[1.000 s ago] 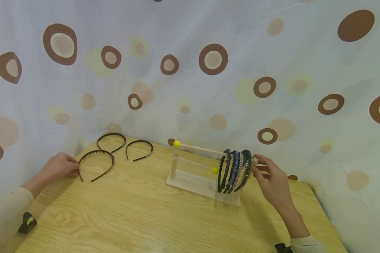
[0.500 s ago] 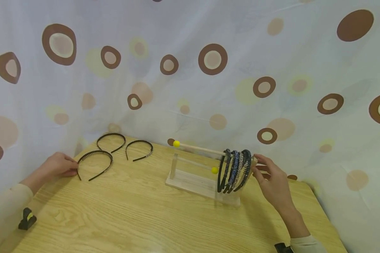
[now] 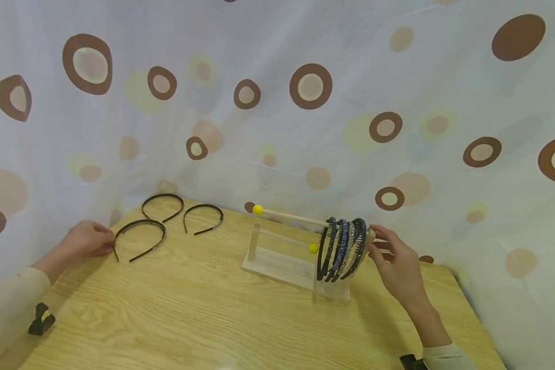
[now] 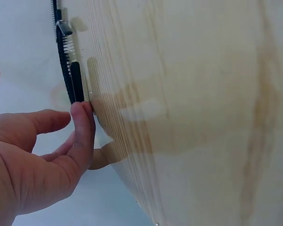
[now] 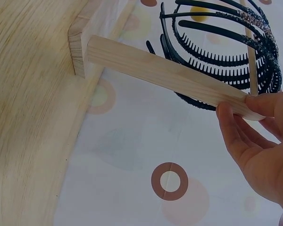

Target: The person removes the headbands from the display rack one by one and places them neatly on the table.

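Head: left hand [image 3: 89,239] touches a toothed headband [image 3: 141,222] at the left of the bench [image 3: 203,318]; glittery headbands [image 3: 339,252] on the stand [image 3: 277,264] partly hide its rod [image 3: 296,219]. Left wrist: whether fingers [image 4: 85,136] pinch cannot be told. Right wrist: right hand [image 5: 264,150] pinches the upright [image 5: 155,73].

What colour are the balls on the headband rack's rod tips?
Both balls are yellow, seen best in the head view.
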A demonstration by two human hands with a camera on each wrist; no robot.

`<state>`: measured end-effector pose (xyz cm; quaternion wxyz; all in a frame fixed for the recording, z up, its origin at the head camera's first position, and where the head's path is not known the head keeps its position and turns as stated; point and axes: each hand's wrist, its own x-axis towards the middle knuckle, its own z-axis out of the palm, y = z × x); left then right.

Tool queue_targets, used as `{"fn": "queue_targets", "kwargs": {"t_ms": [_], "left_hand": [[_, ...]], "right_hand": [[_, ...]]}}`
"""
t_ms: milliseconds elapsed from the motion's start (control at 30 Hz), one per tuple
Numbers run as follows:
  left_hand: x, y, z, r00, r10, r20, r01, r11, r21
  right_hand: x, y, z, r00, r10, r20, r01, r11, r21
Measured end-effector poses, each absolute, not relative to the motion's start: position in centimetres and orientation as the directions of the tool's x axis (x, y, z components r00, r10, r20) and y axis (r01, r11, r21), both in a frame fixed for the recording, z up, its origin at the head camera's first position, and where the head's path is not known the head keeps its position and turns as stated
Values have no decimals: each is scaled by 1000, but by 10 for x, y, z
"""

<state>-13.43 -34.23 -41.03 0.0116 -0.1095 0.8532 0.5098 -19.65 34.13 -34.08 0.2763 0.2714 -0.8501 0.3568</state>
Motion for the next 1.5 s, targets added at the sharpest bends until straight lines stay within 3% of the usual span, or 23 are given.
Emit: {"fn": "queue_targets", "kwargs": {"t_ms": [200,367,700,1067,1500], "left_hand": [[-135,-327,-401,-975,-214,-55,-163,531,831],[-138,-292,-384,-986,-160,39,-68,611,789],[-146,-203,-361,-979,-44,201,126,646,753],[-160,-106,-368,-971,140,191,237,534,812],[-157,9,-364,-911,339,235,358,366,859]], "right_hand": [[-195,342,-341,-708,-258,657,-649,604,-462],[-194,344,-340,-708,-250,661,-647,605,-464],[-195,348,-340,-710,-248,660,-646,602,-469],[-193,345,-345,-707,-254,660,-653,592,-472],[-195,344,-338,-709,-264,654,-660,576,-482]]}}
